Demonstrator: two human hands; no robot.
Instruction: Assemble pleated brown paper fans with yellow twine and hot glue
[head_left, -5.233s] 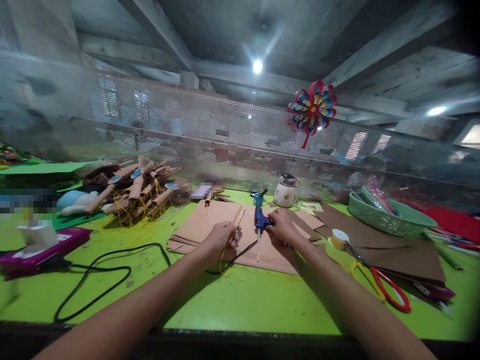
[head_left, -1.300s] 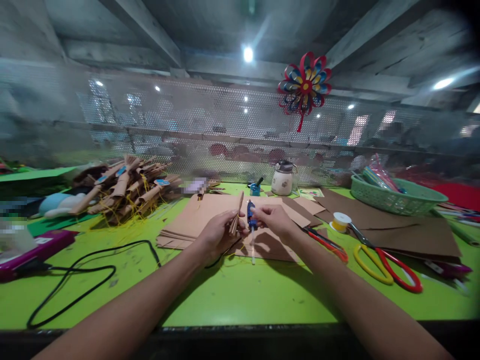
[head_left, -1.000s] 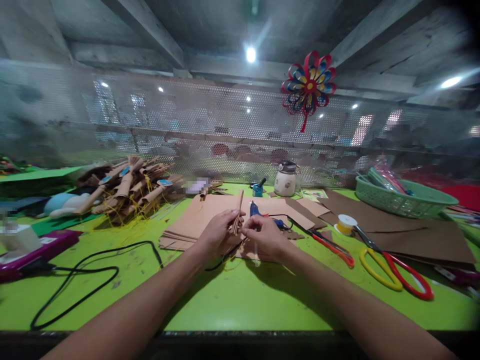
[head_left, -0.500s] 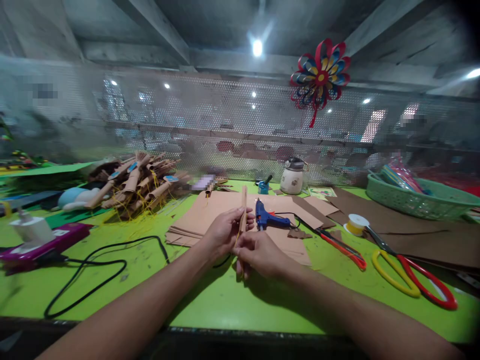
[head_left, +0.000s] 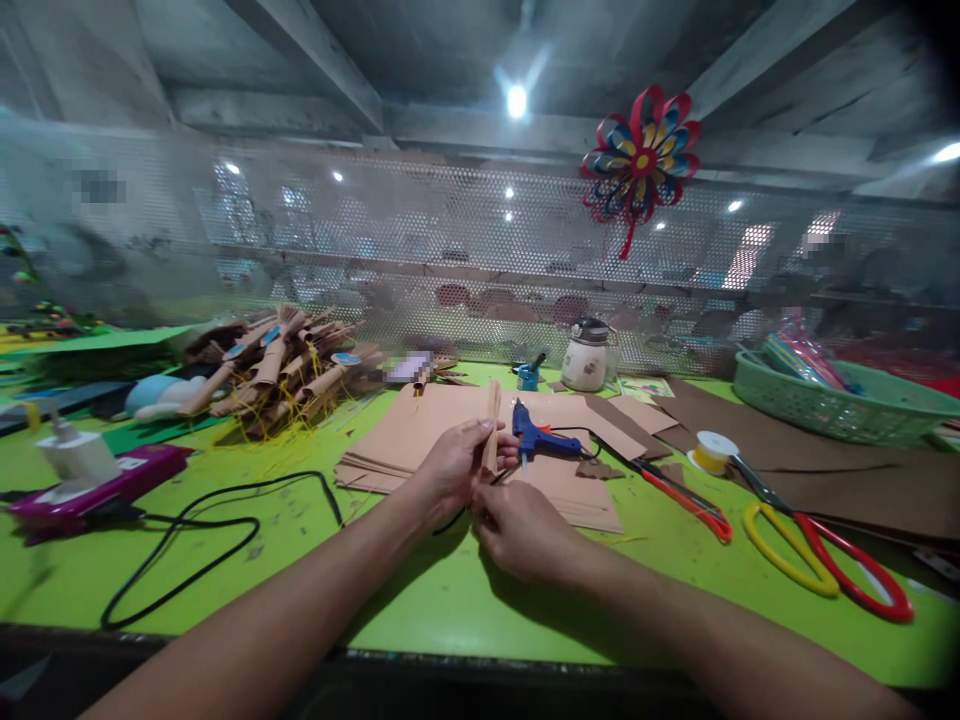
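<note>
Brown-paper strip (head_left: 491,425), narrow, stiff and folded lengthwise, stood nearly upright in the left hand (head_left: 459,462), its fingers gripping it above the near edge of the kraft-paper sheets (head_left: 397,430). The right hand (head_left: 521,528) was at its lower end, fingers curled closed — whether on paper or thread could not be told.

The sheets were flat and matte, fanned at one corner. On them, just right of the strip, lay a smooth blue plastic glue gun (head_left: 547,442). Glossy green, the surface (head_left: 420,605) also carried rough rolled-paper bundles (head_left: 289,365) tangled with yellow thread (head_left: 259,425), a black cord (head_left: 187,528) looping across the left, and — to the right — a yellow-wound spool (head_left: 712,455), red-and-yellow-handled scissors (head_left: 861,575) and a pierced green plastic basket (head_left: 814,405).
</note>
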